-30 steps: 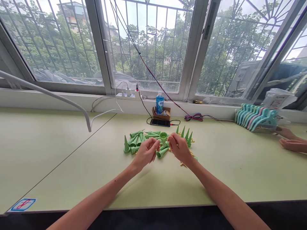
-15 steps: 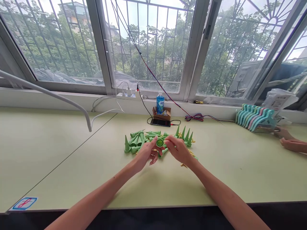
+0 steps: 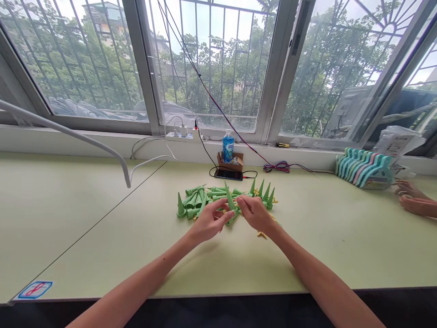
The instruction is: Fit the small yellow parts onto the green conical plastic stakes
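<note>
My left hand (image 3: 212, 219) grips a green plastic cone spike (image 3: 230, 197) near its base, with the tip pointing up. Close against its right side is my right hand (image 3: 251, 210), fingers pinched together; whatever they hold is hidden. Behind both hands lies a pile of green cone spikes (image 3: 194, 200), some on their sides. One spike (image 3: 180, 207) stands upright at the pile's left end, and several more upright spikes (image 3: 266, 193) form a row at the right. Small yellow pieces (image 3: 262, 235) lie beside my right wrist and among the spikes.
Beyond the pile are a phone (image 3: 228, 175) on a cable and a blue bottle (image 3: 228, 148) in a small cardboard box (image 3: 235, 166). Coiled wire (image 3: 276, 167) lies near the wall. At the right are pastel hangers (image 3: 365, 167) and another person's hands (image 3: 413, 199).
The cone has turned from its open round end facing me to standing tip up in my left hand. The other person's hands have shifted slightly away from the hangers.
</note>
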Tool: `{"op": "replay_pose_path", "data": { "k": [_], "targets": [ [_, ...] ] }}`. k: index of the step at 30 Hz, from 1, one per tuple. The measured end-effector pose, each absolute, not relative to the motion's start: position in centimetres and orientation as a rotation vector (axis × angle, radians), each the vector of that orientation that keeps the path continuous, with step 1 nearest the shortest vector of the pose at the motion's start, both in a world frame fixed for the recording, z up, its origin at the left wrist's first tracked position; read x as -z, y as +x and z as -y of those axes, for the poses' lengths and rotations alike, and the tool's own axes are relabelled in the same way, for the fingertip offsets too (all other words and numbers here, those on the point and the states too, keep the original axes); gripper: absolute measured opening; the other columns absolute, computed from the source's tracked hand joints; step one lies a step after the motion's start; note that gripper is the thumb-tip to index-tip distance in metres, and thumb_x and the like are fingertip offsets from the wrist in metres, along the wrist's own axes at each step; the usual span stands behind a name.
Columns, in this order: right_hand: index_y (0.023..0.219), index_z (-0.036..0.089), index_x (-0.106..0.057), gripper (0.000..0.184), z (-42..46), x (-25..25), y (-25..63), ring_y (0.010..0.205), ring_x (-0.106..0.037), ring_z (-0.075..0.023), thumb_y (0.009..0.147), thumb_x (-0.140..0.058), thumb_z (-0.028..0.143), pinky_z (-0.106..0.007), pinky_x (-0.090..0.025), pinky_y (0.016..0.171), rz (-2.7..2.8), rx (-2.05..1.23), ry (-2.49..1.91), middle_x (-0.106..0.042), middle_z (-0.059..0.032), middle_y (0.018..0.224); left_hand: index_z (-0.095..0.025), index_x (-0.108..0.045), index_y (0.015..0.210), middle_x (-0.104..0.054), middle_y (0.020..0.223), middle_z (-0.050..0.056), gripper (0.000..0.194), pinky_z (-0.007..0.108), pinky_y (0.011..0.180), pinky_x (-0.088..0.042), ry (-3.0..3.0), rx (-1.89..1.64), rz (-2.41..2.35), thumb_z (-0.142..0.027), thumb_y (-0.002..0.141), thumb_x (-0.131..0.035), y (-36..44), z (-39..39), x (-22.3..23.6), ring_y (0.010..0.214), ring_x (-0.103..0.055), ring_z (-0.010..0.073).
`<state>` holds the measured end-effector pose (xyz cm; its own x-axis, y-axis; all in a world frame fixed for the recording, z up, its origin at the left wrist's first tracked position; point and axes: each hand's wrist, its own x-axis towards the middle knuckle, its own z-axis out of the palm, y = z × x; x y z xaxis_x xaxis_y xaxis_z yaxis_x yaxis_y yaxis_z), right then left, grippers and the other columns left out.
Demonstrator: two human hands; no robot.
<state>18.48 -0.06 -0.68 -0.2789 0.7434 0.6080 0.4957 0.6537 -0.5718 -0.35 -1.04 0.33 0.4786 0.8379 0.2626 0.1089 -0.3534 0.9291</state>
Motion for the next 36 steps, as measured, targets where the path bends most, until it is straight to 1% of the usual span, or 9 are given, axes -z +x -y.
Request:
{"op": "replay_pose_path", "data": {
  "k": [4,7,11,13,16,19,29,33,36],
  "targets": [
    [0.064,0.021,-0.030,0.043,0.1,0.6,18.4,0.049,-0.027,-0.0112,0.102,-0.034,0.040,-0.028,-0.023,0.051,1.954,-0.316,-0.969,-0.031,0.0049,0.054,-0.020,-0.062,0.113,-0.059,0.087,0.002,0.036,0.020,0.042,-0.037,1.862,-1.044,-0.845,-0.043,0.086,-0.062,-0.2,1.1,-0.1,0.048,-0.041,0.0052],
    [0.064,0.021,-0.029,0.042,-0.1,0.8,18.2,0.050,-0.025,-0.0110,0.102,-0.036,0.039,-0.027,-0.022,0.051,1.940,-0.301,-0.989,-0.031,0.0054,0.053,-0.020,-0.063,0.114,-0.059,0.086,0.002,0.035,0.020,0.043,-0.038,1.890,-1.090,-0.870,-0.043,0.087,-0.061,-0.1,1.1,0.0,0.049,-0.040,0.0058],
    [0.065,0.021,-0.029,0.043,-0.2,1.0,18.2,0.050,-0.025,-0.0106,0.101,-0.038,0.042,-0.026,-0.022,0.050,1.871,-0.298,-1.024,-0.031,0.0060,0.054,-0.021,-0.058,0.113,-0.060,0.100,0.005,0.041,0.019,0.041,-0.039,1.818,-1.129,-0.956,-0.045,0.082,-0.068,-0.1,1.0,0.1,0.047,-0.048,0.0049],
    [0.066,0.021,-0.034,0.042,-0.2,0.9,18.2,0.051,-0.028,-0.0105,0.101,-0.038,0.043,-0.025,-0.024,0.051,1.826,-0.308,-1.036,-0.034,0.0058,0.055,-0.020,-0.057,0.106,-0.062,0.089,0.002,0.039,0.018,0.037,-0.035,1.719,-1.127,-0.975,-0.048,0.082,-0.067,-0.2,0.8,0.1,0.041,-0.047,0.0044],
    [0.068,0.020,-0.041,0.040,-0.1,0.7,18.3,0.052,-0.034,-0.0107,0.101,-0.038,0.044,-0.025,-0.028,0.052,1.775,-0.313,-1.052,-0.040,0.0052,0.056,-0.016,-0.058,0.083,-0.055,0.061,-0.003,0.040,0.018,0.033,-0.028,1.546,-1.062,-0.940,-0.056,0.086,-0.058,-0.3,0.5,0.0,0.033,-0.040,0.0047],
    [0.070,0.020,-0.044,0.038,0.1,0.6,18.4,0.053,-0.035,-0.0109,0.100,-0.040,0.043,-0.024,-0.031,0.054,1.802,-0.332,-1.016,-0.041,0.0049,0.057,-0.012,-0.060,0.067,-0.057,0.060,0.002,0.054,0.018,0.031,-0.027,1.396,-0.967,-0.880,-0.062,0.086,-0.054,-0.3,0.2,-0.2,0.036,-0.042,0.0058],
    [0.077,0.021,-0.050,0.032,0.1,0.7,18.4,0.051,-0.031,-0.0108,0.100,-0.040,0.041,-0.024,-0.029,0.052,1.961,-0.409,-0.913,-0.038,0.0056,0.057,-0.011,-0.063,0.070,-0.063,0.070,0.006,0.050,0.018,0.032,-0.028,1.286,-0.885,-0.823,-0.060,0.080,-0.064,-0.6,0.1,-0.5,0.038,-0.042,0.0043],
    [0.078,0.021,-0.049,0.031,0.1,0.8,18.5,0.051,-0.030,-0.0109,0.101,-0.040,0.041,-0.024,-0.028,0.051,1.962,-0.437,-0.902,-0.035,0.0062,0.056,-0.015,-0.059,0.072,-0.051,0.052,-0.002,0.043,0.018,0.035,-0.029,1.334,-0.913,-0.815,-0.056,0.080,-0.068,-0.7,0.2,-0.5,0.037,-0.039,0.0055],
    [0.069,0.022,-0.041,0.039,0.1,0.9,18.4,0.050,-0.031,-0.0113,0.101,-0.037,0.044,-0.025,-0.028,0.050,1.946,-0.459,-0.914,-0.035,0.0052,0.055,-0.017,-0.055,0.072,-0.045,0.047,-0.006,0.041,0.018,0.037,-0.029,1.402,-0.954,-0.838,-0.054,0.077,-0.071,-0.7,0.3,-0.5,0.038,-0.040,0.0066]
  ]
}}
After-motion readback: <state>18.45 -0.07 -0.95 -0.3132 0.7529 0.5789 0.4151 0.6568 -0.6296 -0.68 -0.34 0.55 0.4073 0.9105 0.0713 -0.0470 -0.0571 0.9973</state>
